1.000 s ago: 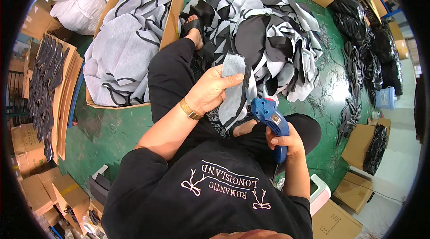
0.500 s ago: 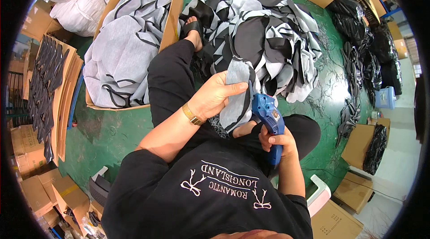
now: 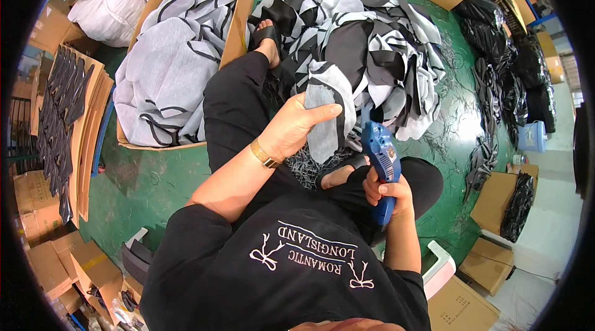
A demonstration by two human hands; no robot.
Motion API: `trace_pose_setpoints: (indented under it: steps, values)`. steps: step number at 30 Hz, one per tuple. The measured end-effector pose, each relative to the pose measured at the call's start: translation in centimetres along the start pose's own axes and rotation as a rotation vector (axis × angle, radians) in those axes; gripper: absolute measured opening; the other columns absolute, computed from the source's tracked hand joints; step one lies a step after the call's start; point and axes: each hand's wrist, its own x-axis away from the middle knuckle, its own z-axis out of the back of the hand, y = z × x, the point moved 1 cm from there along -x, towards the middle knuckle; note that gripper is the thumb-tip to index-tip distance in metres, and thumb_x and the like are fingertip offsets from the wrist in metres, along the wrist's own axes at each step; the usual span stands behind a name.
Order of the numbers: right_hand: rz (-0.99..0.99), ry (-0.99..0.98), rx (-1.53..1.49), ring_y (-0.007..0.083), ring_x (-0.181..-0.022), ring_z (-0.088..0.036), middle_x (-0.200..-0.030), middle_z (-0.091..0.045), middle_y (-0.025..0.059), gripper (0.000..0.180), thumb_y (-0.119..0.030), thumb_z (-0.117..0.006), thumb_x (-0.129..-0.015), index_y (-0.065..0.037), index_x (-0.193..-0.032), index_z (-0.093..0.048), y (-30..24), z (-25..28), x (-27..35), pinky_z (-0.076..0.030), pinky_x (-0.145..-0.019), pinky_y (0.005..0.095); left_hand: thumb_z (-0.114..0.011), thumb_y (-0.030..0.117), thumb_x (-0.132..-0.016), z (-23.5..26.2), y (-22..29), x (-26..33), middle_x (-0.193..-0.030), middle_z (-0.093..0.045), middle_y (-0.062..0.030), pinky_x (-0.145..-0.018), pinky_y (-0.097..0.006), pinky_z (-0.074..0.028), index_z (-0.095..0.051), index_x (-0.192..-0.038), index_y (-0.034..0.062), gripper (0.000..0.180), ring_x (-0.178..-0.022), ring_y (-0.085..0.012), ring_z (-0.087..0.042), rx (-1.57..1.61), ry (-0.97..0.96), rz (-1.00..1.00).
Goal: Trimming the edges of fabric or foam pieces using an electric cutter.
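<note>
**Left hand pinching grey fabric piece, right hand wrapped round blue handheld tool**

The left thumb lies flat across the face of the fabric piece and the fingers go behind it, clamping it near the middle of its left side. That hold probably keeps the piece steady while leaving its dark-trimmed right edge bare — the side facing the tool. The piece is held up in front of the person, above the lap, its lower end hanging over dark scrap strips between the legs.

The right fingers are closed on the tool's handle, with its narrow head pointing away from the body. The tip sits just beside the fabric; against the busy background I cannot tell whether they touch.

A heap of grey and black pieces lies on the floor beyond the hands, seemingly within easy reach. A cardboard box filled with similar pieces stands by the left leg — close to the left hand's side, likely for convenience.
</note>
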Motion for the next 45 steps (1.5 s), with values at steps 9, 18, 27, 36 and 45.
trace_pose_setpoints:
  steps: [9,18,27,36,45]
  values:
    - [-0.109,0.052,0.192,0.0188,-0.048,-0.047,-0.056,-0.048,0.0069,0.035,-0.013,-0.072,-0.055,0.001,-0.08,-0.054,0.3,0.3,0.7,-0.04,-0.043,0.0291,-0.067,0.004,-0.083,0.6,-0.4,-0.4,-0.106,-0.064,-0.004,-0.086,-0.03,-0.049,-0.057,-0.113,0.0029,0.031,-0.095,-0.013,-0.061,0.077,-0.088,0.009]
    - [-0.097,0.05,0.171,0.0196,-0.048,-0.049,-0.056,-0.048,0.0073,0.035,-0.011,-0.072,-0.055,0.002,-0.081,-0.054,0.7,0.1,0.6,-0.041,-0.044,0.0287,-0.065,0.001,-0.085,-0.1,-0.7,0.1,-0.104,-0.064,-0.002,-0.084,-0.026,-0.048,-0.056,-0.114,0.0038,0.031,-0.093,-0.0103,-0.061,0.096,-0.131,0.034]
    - [-0.121,0.006,-0.061,0.0147,-0.05,-0.043,-0.059,-0.043,0.0042,0.034,-0.012,-0.071,-0.058,0.0,-0.084,-0.052,1.2,-0.4,-0.1,-0.037,-0.042,0.0268,-0.066,0.0,-0.083,-0.4,-0.5,0.5,-0.102,-0.064,-0.0023,-0.084,-0.026,-0.048,-0.056,-0.114,0.0022,0.032,-0.092,-0.0092,-0.06,-0.003,-0.139,0.009]
    - [0.172,0.268,0.34,0.0166,-0.062,-0.052,-0.07,-0.052,0.0055,0.042,-0.016,-0.073,-0.065,0.003,-0.099,-0.056,-1.7,-0.6,0.2,-0.045,-0.056,0.0279,-0.059,0.009,-0.091,0.4,-1.0,0.1,-0.104,-0.065,-0.0038,-0.085,-0.027,-0.049,-0.059,-0.112,0.0014,0.023,-0.092,-0.0118,-0.062,0.17,-0.036,0.018]
    - [0.063,0.383,0.75,0.0126,-0.059,-0.056,-0.076,-0.059,0.0052,0.034,-0.004,-0.069,-0.066,0.005,-0.097,-0.06,-1.4,-2.9,1.8,-0.046,-0.055,0.0249,-0.061,0.005,-0.089,1.0,-1.7,-0.2,-0.095,-0.067,-0.004,-0.077,-0.025,-0.05,-0.061,-0.103,0.0004,0.014,-0.083,-0.0088,-0.063,0.003,0.108,-0.074]
